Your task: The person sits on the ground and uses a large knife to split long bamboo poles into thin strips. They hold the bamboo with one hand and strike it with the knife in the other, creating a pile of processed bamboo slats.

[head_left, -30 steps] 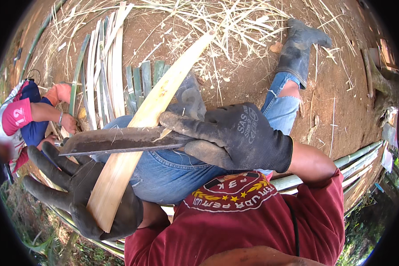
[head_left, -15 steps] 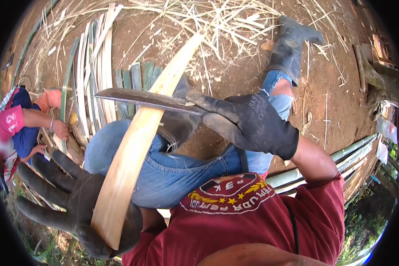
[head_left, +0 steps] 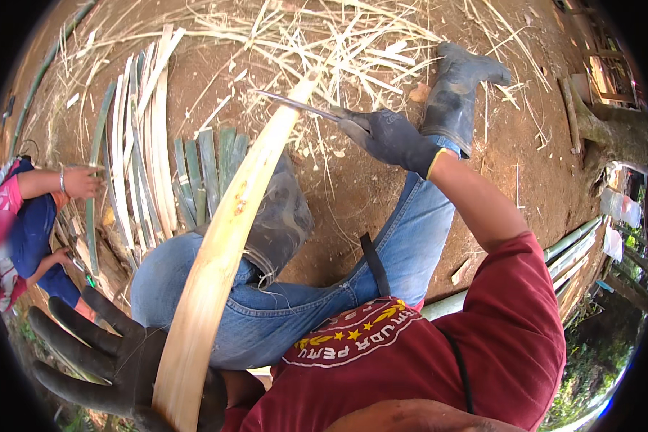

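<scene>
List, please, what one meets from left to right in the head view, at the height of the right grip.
Co-worker, loose pale strips, green bamboo slats, long pale wooden strip, right grip, right rubber boot, tree trunk.

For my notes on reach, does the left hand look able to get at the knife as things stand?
Probably not: the left hand has the pale strip lying across its palm, while the knife is near the strip's far end, held in the right hand.

Wears a dark red shirt (head_left: 507, 331) with yellow stars (head_left: 354, 335), blue jeans (head_left: 284, 327), tall dark boots (head_left: 448, 101) and dark gloves (head_left: 402, 139), one with a yellow edge (head_left: 435, 163).
</scene>
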`<state>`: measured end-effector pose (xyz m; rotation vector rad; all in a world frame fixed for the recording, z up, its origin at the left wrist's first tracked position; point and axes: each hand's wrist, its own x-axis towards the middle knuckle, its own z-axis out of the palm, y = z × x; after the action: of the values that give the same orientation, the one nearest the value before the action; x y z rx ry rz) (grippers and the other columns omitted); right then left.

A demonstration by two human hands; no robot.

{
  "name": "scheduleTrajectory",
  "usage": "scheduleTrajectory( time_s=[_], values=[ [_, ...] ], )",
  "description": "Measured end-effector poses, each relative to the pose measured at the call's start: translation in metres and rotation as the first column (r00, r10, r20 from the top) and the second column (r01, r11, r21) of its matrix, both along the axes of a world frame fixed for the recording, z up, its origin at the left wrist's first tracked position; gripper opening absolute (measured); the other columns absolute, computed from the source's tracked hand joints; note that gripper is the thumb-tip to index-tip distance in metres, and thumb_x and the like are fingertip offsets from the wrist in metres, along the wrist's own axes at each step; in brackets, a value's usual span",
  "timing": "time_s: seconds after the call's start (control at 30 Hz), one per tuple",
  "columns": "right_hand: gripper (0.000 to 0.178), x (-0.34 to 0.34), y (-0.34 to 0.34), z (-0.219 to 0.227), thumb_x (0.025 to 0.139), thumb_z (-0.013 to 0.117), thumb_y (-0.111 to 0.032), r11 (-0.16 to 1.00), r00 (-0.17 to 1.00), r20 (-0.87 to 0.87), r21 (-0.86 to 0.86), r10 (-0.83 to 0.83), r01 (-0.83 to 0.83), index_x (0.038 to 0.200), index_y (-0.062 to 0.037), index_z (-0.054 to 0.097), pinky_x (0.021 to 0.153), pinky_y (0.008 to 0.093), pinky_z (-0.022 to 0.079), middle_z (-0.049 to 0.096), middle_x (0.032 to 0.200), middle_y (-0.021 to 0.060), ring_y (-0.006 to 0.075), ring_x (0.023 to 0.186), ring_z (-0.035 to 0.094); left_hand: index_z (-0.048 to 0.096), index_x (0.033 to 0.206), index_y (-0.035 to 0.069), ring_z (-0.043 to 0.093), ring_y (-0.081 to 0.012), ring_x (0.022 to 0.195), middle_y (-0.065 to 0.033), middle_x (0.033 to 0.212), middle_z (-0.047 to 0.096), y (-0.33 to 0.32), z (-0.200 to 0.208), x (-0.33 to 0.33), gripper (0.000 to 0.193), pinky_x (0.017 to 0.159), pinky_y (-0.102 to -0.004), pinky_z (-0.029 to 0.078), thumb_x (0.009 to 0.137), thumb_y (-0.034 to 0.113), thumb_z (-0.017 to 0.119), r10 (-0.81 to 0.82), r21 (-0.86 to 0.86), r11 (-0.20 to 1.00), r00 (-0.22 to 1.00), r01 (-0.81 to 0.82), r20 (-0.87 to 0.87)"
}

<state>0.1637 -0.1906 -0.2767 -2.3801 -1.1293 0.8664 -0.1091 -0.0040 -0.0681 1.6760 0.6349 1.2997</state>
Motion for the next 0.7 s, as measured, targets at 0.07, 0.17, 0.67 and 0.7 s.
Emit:
scheduleTrajectory(
  time_s=[0.07, 0.17, 0.67, 0.7],
  values=[
    [0.048, 0.004, 0.004, -0.012, 0.1, 0.043, -0.046, 0.999, 0.999, -0.021, -0.012, 0.035, -0.035, 0.134, -0.015, 0.057, 0.072, 0.0486, 0.052, 0.066, 0.082, 0.0242, 0.0417, 0.077, 0.065, 0.017, 0.15, 0.008, 0.03, -0.0391, 0.139, -0.0262, 0.145, 0.032, 0.002, -0.001, 0.005, 0.082, 0.118, -0.0562, 0.009, 0.089, 0.043, 0.059, 0.008, -0.003, 1.0, 1.0, -0.008, -0.001],
    [0.047, 0.024, 0.003, -0.04, 0.099, 0.045, -0.047, 0.996, 0.99, 0.143, 0.083, 0.012, -0.024, 0.131, -0.0157, 0.06, 0.069, 0.0488, 0.051, 0.065, 0.078, 0.0249, 0.0425, 0.076, 0.064, 0.019, 0.149, 0.008, 0.031, -0.0388, 0.138, -0.0258, 0.144, 0.033, 0.009, -0.008, 0.005, 0.08, 0.118, -0.0563, 0.01, 0.089, 0.043, 0.059, -0.032, -0.029, 0.999, 0.999, 0.032, 0.008],
    [0.044, 0.031, -0.002, -0.042, 0.1, 0.046, -0.042, 0.994, 0.996, 0.059, -0.091, 0.066, -0.06, 0.129, -0.0128, 0.06, 0.072, 0.0491, 0.052, 0.065, 0.081, 0.027, 0.0432, 0.078, 0.064, 0.024, 0.144, 0.007, 0.037, -0.0373, 0.133, -0.0238, 0.136, 0.039, 0.005, -0.019, -0.018, 0.072, 0.117, -0.0569, 0.014, 0.091, 0.044, 0.056, -0.058, -0.084, 0.995, 0.997, 0.054, -0.047],
    [0.044, 0.04, -0.013, -0.08, 0.1, 0.046, -0.042, 0.993, 0.981, 0.166, -0.074, 0.102, -0.09, 0.13, -0.0129, 0.06, 0.072, 0.0488, 0.052, 0.065, 0.081, 0.0269, 0.0425, 0.078, 0.065, 0.025, 0.144, 0.007, 0.037, -0.0372, 0.133, -0.0236, 0.135, 0.039, 0.005, -0.02, -0.019, 0.071, 0.117, -0.0569, 0.014, 0.091, 0.044, 0.055, -0.067, -0.087, 0.994, 0.997, 0.062, -0.047]
  ],
)
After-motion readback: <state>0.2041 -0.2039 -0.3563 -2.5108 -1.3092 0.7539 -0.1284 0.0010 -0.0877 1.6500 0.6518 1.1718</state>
